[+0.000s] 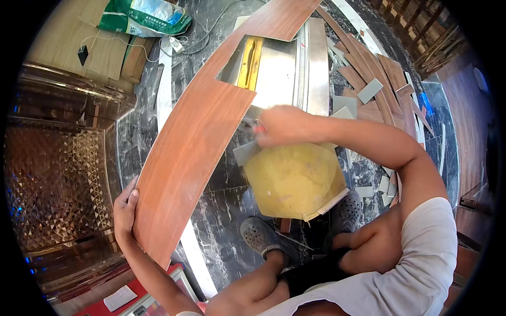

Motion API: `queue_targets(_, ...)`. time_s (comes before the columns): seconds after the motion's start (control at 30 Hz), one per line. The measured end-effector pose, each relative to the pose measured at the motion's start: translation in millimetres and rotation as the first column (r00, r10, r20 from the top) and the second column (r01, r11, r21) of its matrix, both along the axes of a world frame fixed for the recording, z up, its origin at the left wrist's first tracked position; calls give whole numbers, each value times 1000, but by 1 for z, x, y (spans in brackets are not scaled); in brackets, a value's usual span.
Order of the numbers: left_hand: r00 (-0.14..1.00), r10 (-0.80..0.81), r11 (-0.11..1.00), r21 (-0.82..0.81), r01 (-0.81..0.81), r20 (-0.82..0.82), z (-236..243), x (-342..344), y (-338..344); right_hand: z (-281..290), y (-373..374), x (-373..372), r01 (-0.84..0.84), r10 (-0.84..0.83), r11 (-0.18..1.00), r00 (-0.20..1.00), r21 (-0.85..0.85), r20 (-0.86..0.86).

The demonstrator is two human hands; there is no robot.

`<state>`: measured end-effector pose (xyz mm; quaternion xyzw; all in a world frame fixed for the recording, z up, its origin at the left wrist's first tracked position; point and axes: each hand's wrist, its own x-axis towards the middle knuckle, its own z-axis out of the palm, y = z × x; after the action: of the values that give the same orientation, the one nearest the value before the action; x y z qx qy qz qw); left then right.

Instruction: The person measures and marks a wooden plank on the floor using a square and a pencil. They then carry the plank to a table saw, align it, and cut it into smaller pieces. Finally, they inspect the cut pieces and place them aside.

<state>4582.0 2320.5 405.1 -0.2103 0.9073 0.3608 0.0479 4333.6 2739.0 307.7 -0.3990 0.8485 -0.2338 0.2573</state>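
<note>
A long reddish-brown wood-grain plank with a rectangular notch cut in one edge slants across the view. My left hand grips its long left edge near the lower end, thumb on top and fingers underneath. My right hand, smeared by motion, is closed beside the plank's right edge, just below the notch. It holds a small tool with a red part, whose kind is too blurred to tell. Through the notch shows a yellow spirit level lying on a silvery metal surface.
A yellow rounded block stands before my feet. Plank strips and grey offcuts litter the right side of the dark marbled floor. A green and white bag lies at the far left, near a cable. At lower left is a red case.
</note>
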Motion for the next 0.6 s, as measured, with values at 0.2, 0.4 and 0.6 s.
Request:
queue_targets(0.2,988,143,987,88,-138,-55,-12,14,23,31,46,31,-40,53,997,979,-71,197)
queue_targets(0.4,981,194,978,79,-192,-25,-20,-40,57,51,41,10,152,-130,969,984,-194,121)
queue_targets(0.6,973,231,954,196,-227,-2,-15,-103,100,71,81,-25,418,-369,863,905,-284,213)
